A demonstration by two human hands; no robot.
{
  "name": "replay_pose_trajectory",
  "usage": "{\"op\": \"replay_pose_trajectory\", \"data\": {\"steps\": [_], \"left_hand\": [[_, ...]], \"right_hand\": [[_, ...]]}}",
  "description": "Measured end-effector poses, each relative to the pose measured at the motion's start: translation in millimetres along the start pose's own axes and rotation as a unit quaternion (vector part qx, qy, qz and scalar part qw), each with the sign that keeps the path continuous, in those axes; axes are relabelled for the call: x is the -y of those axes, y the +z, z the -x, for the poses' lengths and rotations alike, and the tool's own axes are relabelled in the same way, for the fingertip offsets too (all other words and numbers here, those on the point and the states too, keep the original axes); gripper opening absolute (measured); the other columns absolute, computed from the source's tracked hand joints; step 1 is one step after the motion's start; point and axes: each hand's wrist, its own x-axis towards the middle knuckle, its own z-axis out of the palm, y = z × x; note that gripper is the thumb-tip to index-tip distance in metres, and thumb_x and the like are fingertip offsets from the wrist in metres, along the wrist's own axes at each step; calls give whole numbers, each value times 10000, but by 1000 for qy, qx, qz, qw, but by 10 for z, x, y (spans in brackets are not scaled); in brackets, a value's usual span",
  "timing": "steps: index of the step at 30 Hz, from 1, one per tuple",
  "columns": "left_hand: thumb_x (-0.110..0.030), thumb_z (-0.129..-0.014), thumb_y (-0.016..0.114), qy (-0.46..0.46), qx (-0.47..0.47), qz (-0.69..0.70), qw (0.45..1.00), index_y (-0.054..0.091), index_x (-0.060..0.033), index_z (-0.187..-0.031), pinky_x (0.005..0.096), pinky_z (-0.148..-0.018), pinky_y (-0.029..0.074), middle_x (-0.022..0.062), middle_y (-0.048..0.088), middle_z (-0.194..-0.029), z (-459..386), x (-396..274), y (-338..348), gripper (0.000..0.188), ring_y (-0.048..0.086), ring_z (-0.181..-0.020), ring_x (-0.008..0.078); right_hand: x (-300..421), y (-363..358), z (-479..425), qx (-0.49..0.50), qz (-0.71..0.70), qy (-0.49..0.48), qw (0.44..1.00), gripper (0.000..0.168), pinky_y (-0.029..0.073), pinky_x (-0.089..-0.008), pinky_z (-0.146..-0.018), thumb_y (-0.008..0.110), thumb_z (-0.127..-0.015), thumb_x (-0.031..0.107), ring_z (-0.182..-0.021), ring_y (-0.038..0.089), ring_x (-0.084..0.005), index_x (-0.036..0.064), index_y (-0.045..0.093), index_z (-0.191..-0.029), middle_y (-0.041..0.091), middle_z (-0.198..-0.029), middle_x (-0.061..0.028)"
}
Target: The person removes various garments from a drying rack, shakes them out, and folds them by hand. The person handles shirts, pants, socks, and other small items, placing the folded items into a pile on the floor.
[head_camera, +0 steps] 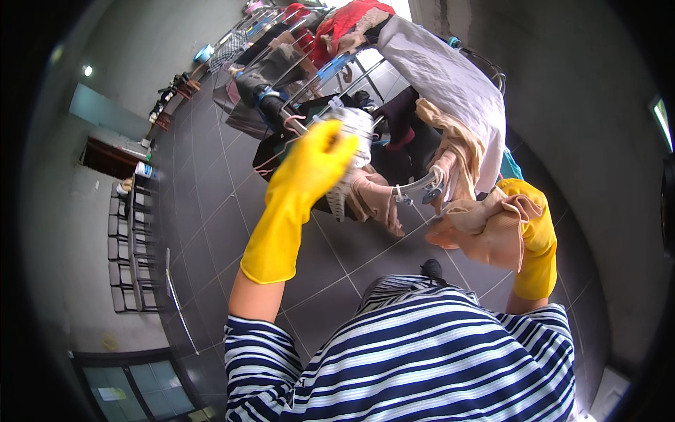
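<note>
Both my hands wear yellow rubber gloves. My left hand (pixel 329 153) is raised at a metal drying rack's rail (pixel 416 185), its fingers bent beside a white and grey patterned cloth (pixel 358 132); blur hides whether it grips the cloth. A bunched peach and beige cloth (pixel 495 232) is held in my right hand (pixel 532 211), to the right of the rack. Between my hands, a pinkish-beige garment (pixel 374 198) hangs from the rail, and a tan cloth (pixel 459 132) is draped near blue-grey clothespins (pixel 432 194).
A long pale lavender cloth (pixel 448 79), a red garment (pixel 348 24) and dark clothes (pixel 406 132) hang on the rack. Pink hangers (pixel 277 153) are at its left. Stools (pixel 121 248) line the far left wall. My dark shoe (pixel 431 268) is on the grey tiled floor (pixel 337 258).
</note>
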Motion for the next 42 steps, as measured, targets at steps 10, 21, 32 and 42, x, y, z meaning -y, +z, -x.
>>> {"op": "replay_pose_trajectory", "data": {"steps": [10, 21, 32, 42], "left_hand": [[-353, -800, 828, 197, 96, -48, 975, 479, -88, -1474, 372, -1089, 417, 150, 552, -1437, 459, -188, 15, 804, 534, -1315, 311], [-219, -810, 833, 45, 415, 310, 854, 657, -40, -1207, 303, -880, 498, 93, 706, -1031, 1249, -119, 809, 470, 645, -954, 198], [-31, -877, 738, -3, 218, 390, 895, 388, -114, -1535, 259, -814, 544, 94, 612, -1298, 1273, 242, 165, 750, 656, -966, 173], [-245, -1005, 648, -89, -50, 311, 945, 682, -28, -1147, 227, -782, 552, 55, 717, -1006, 707, 403, -46, 262, 685, -896, 107]], "right_hand": [[537, 528, -234, -40, 56, 5, 998, 397, 540, -282, -857, 844, -831, 315, -900, 665, -172, 53, 715, -1100, 689, -1031, -62], [115, 690, -391, -158, -142, -101, 972, 477, 538, -310, -997, 698, -963, 278, -1082, 665, -189, 99, 533, -1374, 656, -1208, -94], [317, 427, -895, -285, -69, -123, 948, 355, 579, -284, -863, 708, -957, 200, -955, 684, -136, 43, 628, -1265, 690, -1099, -43], [116, 768, -1992, -334, 103, 151, 925, 321, 539, -295, -768, 714, -938, 312, -870, 680, -144, 103, 734, -1181, 741, -1039, -55]]}}
